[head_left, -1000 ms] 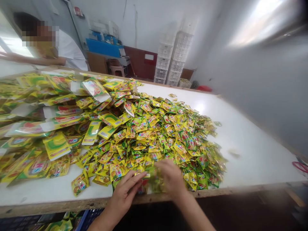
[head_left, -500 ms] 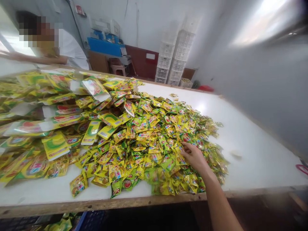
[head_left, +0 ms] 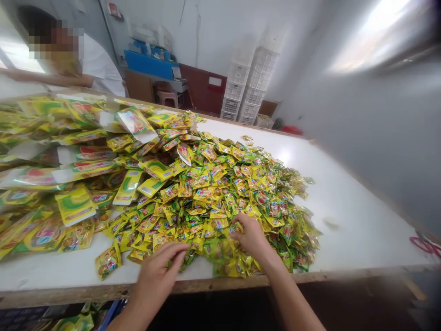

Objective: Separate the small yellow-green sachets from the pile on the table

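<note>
A heap of small yellow and green printed sachets (head_left: 210,193) is spread over the white table. My right hand (head_left: 251,235) reaches into its front, thumb and forefinger bent and apart, at the sachets' surface; no sachet shows clearly in it. Over the front left of the heap is my left hand (head_left: 159,264), its thumb and forefinger tips close together. Whatever those fingers might hold is hidden. A single sachet (head_left: 108,262) lies left of this hand. Flat yellow cartons (head_left: 128,187) with white flaps are piled on the left side.
The table (head_left: 351,202) has a wooden front edge (head_left: 237,281). Pink-handled scissors (head_left: 422,244) rest at the right. Below the front edge, a blue crate (head_left: 112,315) stands beside more packets. Across the table are a person in white (head_left: 99,59) and stacked white crates (head_left: 255,92).
My left hand has come into view at the front of the heap. My right hand has moved left and slightly nearer to me. The view has shifted a little.
</note>
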### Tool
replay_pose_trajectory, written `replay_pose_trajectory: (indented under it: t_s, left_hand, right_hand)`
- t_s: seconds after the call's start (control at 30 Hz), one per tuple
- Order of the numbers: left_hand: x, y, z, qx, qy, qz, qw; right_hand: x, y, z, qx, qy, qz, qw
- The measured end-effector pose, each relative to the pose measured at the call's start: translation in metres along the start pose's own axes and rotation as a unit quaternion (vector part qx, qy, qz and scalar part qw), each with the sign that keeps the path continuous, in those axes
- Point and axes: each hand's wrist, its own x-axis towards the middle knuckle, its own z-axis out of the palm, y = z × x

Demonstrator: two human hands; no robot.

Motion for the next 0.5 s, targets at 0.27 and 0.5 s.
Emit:
replay_pose_trajectory:
  t_s: [0.27,0.5]
  left_hand:
    - [0.07,0.012,0.02,0.097,0.0,0.11,0.989]
    - [0.169,-0.007,-0.068,0.126,0.197,0.024,0.972]
  right_hand:
    - [0.008,-0.008,0.0,-0.201,-0.033,-0.145,0.968]
    - [-0.008,-0.022,-0.004,-0.24,-0.064,-0.18,0.952]
